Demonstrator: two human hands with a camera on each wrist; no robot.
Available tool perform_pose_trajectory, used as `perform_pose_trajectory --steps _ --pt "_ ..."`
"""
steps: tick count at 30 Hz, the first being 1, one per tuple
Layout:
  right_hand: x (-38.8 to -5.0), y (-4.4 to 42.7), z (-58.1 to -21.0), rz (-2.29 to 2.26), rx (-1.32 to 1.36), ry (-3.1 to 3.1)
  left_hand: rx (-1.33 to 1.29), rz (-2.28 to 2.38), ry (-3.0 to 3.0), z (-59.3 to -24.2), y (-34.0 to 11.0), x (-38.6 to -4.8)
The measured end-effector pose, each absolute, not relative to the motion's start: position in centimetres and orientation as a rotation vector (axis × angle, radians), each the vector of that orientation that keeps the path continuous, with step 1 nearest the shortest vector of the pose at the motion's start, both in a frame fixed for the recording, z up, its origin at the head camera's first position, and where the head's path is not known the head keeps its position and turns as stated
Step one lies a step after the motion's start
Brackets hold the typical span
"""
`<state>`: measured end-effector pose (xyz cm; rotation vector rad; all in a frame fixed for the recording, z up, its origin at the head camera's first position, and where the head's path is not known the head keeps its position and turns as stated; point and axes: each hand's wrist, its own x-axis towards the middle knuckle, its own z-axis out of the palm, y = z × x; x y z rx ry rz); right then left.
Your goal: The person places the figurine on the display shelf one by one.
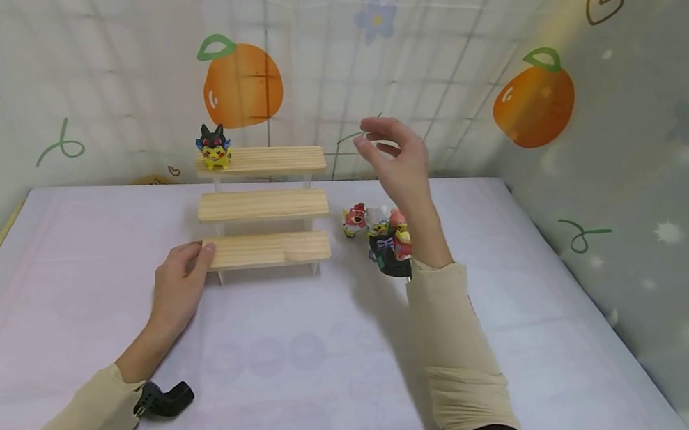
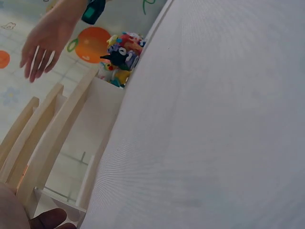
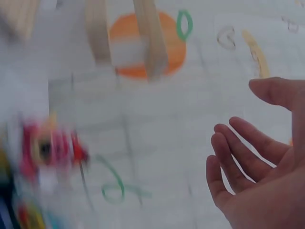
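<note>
A three-tier wooden display stand (image 1: 269,249) with clear supports stands on the table. At its lowest step's left end, my left hand (image 1: 177,286) grips the board, thumb on top; the left wrist view shows its fingertips (image 2: 49,219) by the clear side panel. A yellow figurine with a dark eared hood (image 1: 213,148) stands on the top step's left end. To the right of the stand, my right hand (image 1: 400,161) is raised in the air with nothing in it, fingers loosely bent and apart in the right wrist view. Its forearm partly hides a cluster of small figurines.
The cluster right of the stand includes a red-hooded figurine (image 1: 355,220), a white-topped one (image 1: 377,221), a pink one (image 1: 401,234) and a black piece (image 1: 391,264). A printed curtain (image 1: 328,55) hangs behind and at the right of the white-covered table (image 1: 276,404).
</note>
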<state>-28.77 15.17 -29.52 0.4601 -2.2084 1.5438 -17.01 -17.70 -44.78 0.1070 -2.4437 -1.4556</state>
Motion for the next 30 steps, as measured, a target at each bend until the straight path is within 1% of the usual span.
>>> perform_pose_trajectory --steps 3,7,12,20,27,30 --pt "-29.4 18.6 -30.1 1.524 0.405 -2.229 0.106 -1.456 -2.442 -44.7 -17.7 -17.0" --pt "-29.2 22.8 -30.8 1.448 0.316 -2.285 0.098 -1.454 -2.446 -44.6 -17.6 -16.9" --pt "-29.2 26.6 -31.5 1.364 0.27 -2.332 0.09 -1.455 -2.454 -44.6 -17.6 -16.9" --pt "-29.8 28.9 -33.0 1.372 0.236 -2.507 0.096 -1.445 -2.454 -45.0 -17.7 -17.0" --pt "-30.2 30.7 -34.7 1.413 0.313 -2.727 0.086 -1.438 -2.453 -45.0 -17.8 -17.0" --pt "-30.4 31.9 -35.5 1.412 0.388 -2.834 0.09 -1.442 -2.46 -45.0 -17.8 -17.1"
